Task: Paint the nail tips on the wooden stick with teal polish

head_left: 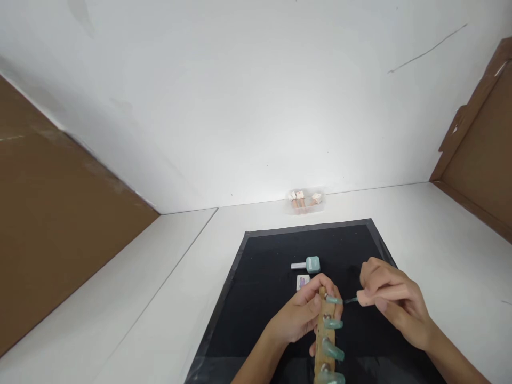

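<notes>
My left hand [306, 309] is wrapped round a wooden stick [322, 336] that runs toward me at the bottom of the head view. Several green false nails [333, 349] stick out from its right side on small mounts. A nail polish brush [384, 293] with a pale pink handle is pinched in my right hand [396, 298]. Its dark, greenish bristle end points left, at or very close to the tip of the farthest false nail [334, 300]; whether they touch I cannot tell. My left fingers are behind that nail.
A teal nail polish bottle [313, 264] with a silvery cap lies on the black mat [272, 261]. Nearer me is a small white box [303, 281] with a purple print. A clear tray [306, 208] with pink-handled items stands by the wall. Cardboard panels [60, 213] flank the white table.
</notes>
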Action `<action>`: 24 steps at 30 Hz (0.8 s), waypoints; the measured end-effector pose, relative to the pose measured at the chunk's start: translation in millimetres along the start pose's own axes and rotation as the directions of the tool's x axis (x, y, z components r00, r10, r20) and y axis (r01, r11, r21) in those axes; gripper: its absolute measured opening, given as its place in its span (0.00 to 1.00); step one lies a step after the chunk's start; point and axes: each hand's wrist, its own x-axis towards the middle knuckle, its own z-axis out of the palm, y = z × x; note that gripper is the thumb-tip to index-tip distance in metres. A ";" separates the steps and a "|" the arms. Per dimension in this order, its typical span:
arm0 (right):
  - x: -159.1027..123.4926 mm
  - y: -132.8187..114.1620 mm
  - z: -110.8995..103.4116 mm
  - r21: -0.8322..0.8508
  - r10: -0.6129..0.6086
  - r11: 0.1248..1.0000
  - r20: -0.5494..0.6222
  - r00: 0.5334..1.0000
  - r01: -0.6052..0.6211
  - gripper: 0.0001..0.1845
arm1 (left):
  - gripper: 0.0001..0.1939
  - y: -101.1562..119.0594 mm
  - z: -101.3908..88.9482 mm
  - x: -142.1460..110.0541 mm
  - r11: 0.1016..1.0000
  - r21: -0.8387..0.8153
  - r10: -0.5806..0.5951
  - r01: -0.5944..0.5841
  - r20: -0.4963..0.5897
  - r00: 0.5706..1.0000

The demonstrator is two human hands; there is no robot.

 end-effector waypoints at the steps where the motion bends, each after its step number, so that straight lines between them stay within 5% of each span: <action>1: -0.5 0.9 -0.2 -0.002 -0.014 1.000 -0.015 1.000 0.014 0.15 | 0.13 0.1 -0.2 -0.2 1.000 -0.008 0.009 -0.009 0.013 1.000; 9: 3.2 -5.4 0.5 -0.016 0.040 0.999 0.013 0.999 -0.040 0.09 | 0.13 -1.7 -1.6 0.5 1.000 -0.025 -0.010 0.009 -0.042 0.999; 24: 7.2 -6.3 -0.7 -0.075 -0.004 0.997 0.120 0.993 0.013 0.17 | 0.19 -4.2 0.2 4.5 1.000 0.019 -0.002 0.005 -0.177 0.984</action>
